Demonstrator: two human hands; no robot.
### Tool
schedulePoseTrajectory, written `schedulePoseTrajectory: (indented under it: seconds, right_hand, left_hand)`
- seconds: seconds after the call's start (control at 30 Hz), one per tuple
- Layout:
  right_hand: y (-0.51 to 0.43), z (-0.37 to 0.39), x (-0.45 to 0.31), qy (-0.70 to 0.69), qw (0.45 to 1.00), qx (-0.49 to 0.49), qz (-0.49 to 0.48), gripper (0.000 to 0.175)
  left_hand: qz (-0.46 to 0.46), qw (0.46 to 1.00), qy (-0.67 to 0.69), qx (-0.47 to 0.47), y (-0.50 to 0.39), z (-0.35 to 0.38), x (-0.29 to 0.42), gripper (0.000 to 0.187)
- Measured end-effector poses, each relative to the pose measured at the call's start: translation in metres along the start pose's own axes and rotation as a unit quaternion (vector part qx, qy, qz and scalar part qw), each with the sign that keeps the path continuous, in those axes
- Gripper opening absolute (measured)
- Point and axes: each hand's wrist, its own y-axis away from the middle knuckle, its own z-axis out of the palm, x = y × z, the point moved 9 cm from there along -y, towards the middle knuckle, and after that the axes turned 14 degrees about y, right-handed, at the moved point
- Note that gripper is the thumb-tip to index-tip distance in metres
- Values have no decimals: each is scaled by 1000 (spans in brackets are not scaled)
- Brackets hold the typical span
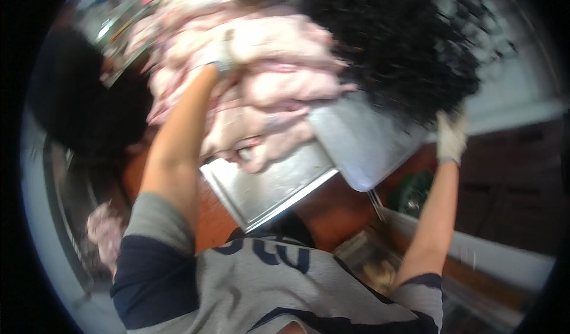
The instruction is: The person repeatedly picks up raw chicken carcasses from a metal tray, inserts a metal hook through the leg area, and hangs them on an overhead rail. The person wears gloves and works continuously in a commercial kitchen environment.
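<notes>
My left hand (225,51), in a pale glove, lies among pale pink carcasses (289,82) that look like plucked poultry. Motion blur hides its fingers, so its grip is unclear. The carcasses are piled on a metal tray or tabletop (294,169) with a raised rim. At the right, my gloved right hand (452,134) reaches the lower edge of a large heap of black, stringy material (401,53). Its fingertips meet that heap, and whether they grip any of it cannot be told. A whitish, smooth sheet or panel (352,142) lies between the carcasses and the black heap.
Dark brown crates (512,178) stand at the right. Below my right arm are a green object (409,194) and a container (374,263) with yellowish contents. Another pale carcass (104,231) is at lower left. Orange-red floor (320,218) shows beneath the metal edge.
</notes>
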Motion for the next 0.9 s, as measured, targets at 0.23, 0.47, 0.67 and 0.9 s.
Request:
schedulePoseTrajectory:
  seconds: [0.23, 0.47, 0.67, 0.9]
  right_hand:
    - [-7, -7, 5, -22, 996, 76, 36, 32]
    - [17, -39, -10, -157, 959, 237, 8, 23]
    - [-21, -57, -34, -452, 863, 224, -20, 20]
    - [21, -55, 22, -300, 936, 181, -14, 36]
  left_hand:
    - [-85, 987, 2, -134, 23, 20, -15, 50]
    - [-67, 992, -12, -107, 65, -16, 39, 48]
    - [-182, 983, -1, -6, 95, -23, 36, 51]
    - [-156, 988, 9, -11, 125, -22, 49, 44]
